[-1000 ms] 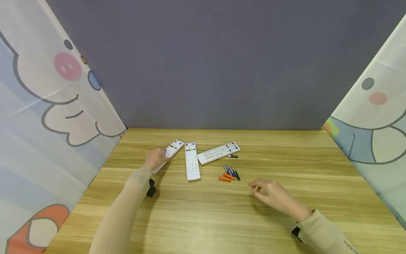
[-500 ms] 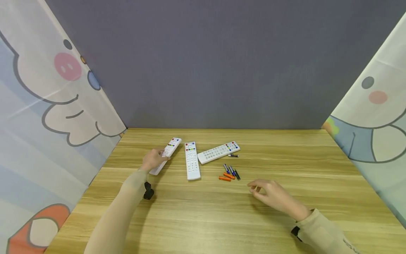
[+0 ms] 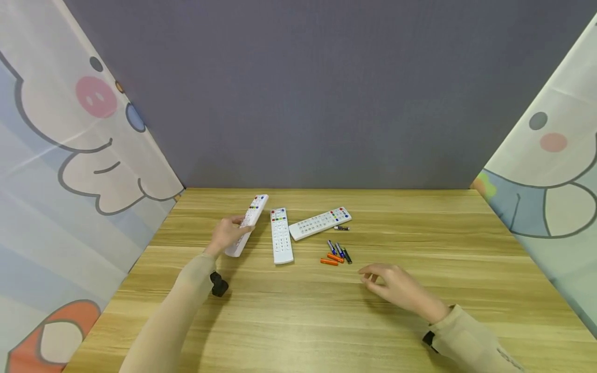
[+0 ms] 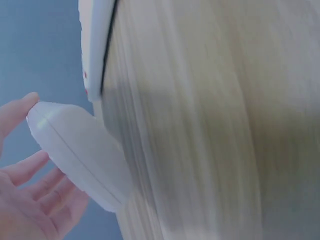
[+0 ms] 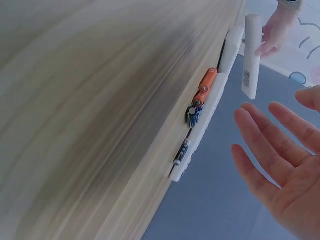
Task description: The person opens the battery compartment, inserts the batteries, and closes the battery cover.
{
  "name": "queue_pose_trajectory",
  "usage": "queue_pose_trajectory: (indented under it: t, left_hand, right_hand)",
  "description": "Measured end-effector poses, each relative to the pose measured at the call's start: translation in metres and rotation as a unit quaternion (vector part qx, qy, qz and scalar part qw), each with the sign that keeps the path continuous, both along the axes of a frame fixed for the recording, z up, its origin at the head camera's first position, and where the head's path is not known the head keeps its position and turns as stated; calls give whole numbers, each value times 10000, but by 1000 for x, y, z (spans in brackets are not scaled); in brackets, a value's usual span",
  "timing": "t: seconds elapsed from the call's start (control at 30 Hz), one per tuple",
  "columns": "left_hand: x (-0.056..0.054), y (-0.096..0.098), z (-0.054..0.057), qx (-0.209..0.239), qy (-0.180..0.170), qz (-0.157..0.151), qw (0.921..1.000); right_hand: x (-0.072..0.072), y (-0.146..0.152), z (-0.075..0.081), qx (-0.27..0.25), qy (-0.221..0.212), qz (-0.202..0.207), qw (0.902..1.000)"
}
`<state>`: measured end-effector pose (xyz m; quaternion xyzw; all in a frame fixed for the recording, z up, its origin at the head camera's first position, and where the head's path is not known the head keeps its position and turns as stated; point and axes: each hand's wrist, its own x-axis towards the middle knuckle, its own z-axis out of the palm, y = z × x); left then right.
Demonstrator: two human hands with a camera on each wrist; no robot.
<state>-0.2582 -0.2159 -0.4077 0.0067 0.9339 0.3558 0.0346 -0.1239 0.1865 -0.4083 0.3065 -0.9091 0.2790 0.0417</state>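
Note:
My left hand grips a white remote control by its sides, thumb along the near edge. In the left wrist view that remote is tilted, its pale end toward the camera. The right wrist view shows it raised off the table. Beside it lies a second white remote, buttons up, and a third remote slants away to the right. My right hand hovers over the wood with loosely bent fingers, holding nothing. Nearest to it are a dark battery, blue batteries and orange batteries.
Another black battery lies close to the third remote. Behind the wooden table rises a dark grey panel. Cartoon-printed cloths flank the table on both sides.
The left hand has lifted the remote off the table and tipped its far end up. The right hand has stayed nearly still; the other remotes and batteries lie as before.

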Motion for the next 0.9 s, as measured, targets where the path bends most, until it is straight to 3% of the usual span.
queue_pose_trajectory:
  t: [0.37, 0.6, 0.8, 0.9]
  left_hand:
    - [8, 23, 8, 1435, 13, 42, 9896]
    - [16, 38, 18, 2002, 54, 36, 9797]
    - [22, 50, 23, 2589, -137, 82, 9658]
    - [25, 55, 24, 2982, -321, 122, 9539]
  right_hand:
    - [-6, -19, 3, -104, 28, 208, 9997]
    - [-9, -31, 4, -323, 118, 351, 9988]
    - [-11, -41, 5, -419, 221, 418, 9980]
    - [-12, -46, 5, -451, 301, 460, 9975]
